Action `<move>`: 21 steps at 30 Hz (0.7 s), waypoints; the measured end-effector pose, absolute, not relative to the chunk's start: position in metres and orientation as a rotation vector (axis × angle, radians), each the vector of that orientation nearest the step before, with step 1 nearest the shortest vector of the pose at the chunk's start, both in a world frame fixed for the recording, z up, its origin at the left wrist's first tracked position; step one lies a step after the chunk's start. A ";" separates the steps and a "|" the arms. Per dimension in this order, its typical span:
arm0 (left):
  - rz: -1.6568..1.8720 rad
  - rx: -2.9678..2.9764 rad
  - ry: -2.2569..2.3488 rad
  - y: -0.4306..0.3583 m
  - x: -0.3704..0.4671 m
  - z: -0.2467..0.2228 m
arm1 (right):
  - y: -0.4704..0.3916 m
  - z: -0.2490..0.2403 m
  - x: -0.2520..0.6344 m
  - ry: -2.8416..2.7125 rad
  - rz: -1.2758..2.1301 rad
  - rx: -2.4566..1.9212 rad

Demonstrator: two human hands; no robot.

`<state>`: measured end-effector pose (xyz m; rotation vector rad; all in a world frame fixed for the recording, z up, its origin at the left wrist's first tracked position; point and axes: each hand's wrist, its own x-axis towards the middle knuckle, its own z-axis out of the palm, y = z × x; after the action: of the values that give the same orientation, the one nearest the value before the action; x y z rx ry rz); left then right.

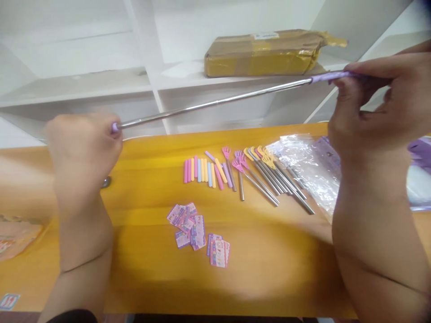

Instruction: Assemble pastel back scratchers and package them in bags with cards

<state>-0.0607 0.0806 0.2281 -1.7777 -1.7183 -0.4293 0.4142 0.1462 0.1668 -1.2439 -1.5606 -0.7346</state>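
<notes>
A telescopic back scratcher is stretched out long between my hands, its metal rod slanting up to the right above the table. My left hand, slightly blurred, is closed in a fist round its purple handle end. At the other end my right hand pinches the purple head between thumb and fingers; the fingers hide most of the head. Below lie several more back scratchers with pink, yellow and purple claw heads. Beside them is a row of coloured handle sleeves.
Small printed cards lie in two groups on the wooden table. Clear plastic bags are at the right. A taped cardboard parcel rests on the white shelf behind. An orange packet lies at the left.
</notes>
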 end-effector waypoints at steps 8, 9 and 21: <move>-0.501 -1.705 -1.593 0.072 -0.081 0.232 | 0.157 0.163 0.411 -1.607 -1.080 -0.903; -0.503 -1.717 -1.572 0.071 -0.081 0.231 | 0.156 0.162 0.410 -1.572 -1.093 -0.847; -0.246 -1.831 -1.711 0.052 -0.046 0.221 | 0.122 0.142 0.315 -1.915 -0.578 -0.778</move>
<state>-0.0456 0.0522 0.2208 -1.8313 -1.7115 -0.2459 0.3147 0.1215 0.1422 -0.7777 -1.9155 -0.5777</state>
